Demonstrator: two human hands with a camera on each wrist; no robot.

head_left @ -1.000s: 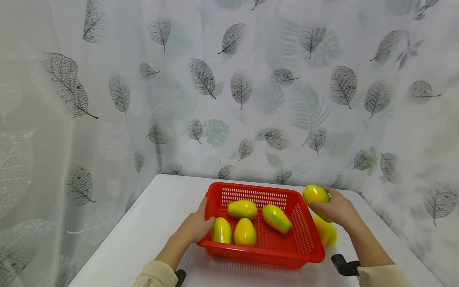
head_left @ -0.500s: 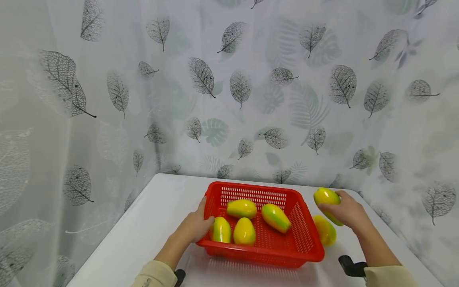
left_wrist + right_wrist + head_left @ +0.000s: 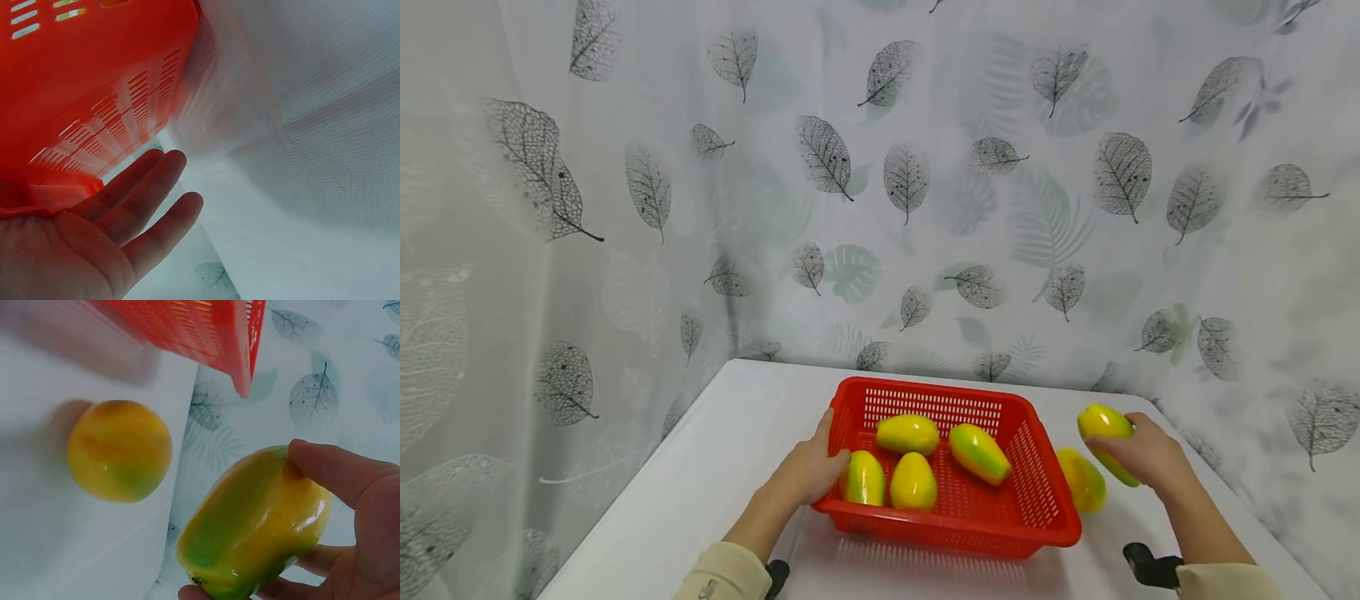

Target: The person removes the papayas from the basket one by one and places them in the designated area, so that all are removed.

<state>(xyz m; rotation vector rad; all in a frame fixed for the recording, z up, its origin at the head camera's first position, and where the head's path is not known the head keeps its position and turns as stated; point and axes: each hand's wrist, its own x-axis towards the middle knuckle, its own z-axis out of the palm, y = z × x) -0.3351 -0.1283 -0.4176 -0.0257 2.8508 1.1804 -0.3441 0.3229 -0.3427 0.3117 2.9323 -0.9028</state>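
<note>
My left hand [image 3: 808, 471] holds the left rim of a red plastic basket [image 3: 955, 529], thumb over the rim. In the left wrist view three fingers [image 3: 153, 206] stretch out beside the basket's slotted wall. Right of the basket, my right hand [image 3: 1153, 454] grips a glossy yellow-green mango [image 3: 1103, 423] above the table; the right wrist view shows the thumb on one side of this mango [image 3: 250, 525] and fingers on the other. Under it, another mango [image 3: 1086, 487] rests on the table beside the basket's right wall. Several mangoes, such as one at the back [image 3: 907, 435], lie in the basket.
The white table [image 3: 752, 417] carries the basket near its middle. A leaf-printed curtain [image 3: 925, 208] hangs behind and on both sides. Black wrist mounts [image 3: 1150, 567] show by the sleeves.
My right hand has moved right and slightly down, away from the basket's right rim, still holding the mango. The left hand, the basket and the mangoes in it have stayed put.
</note>
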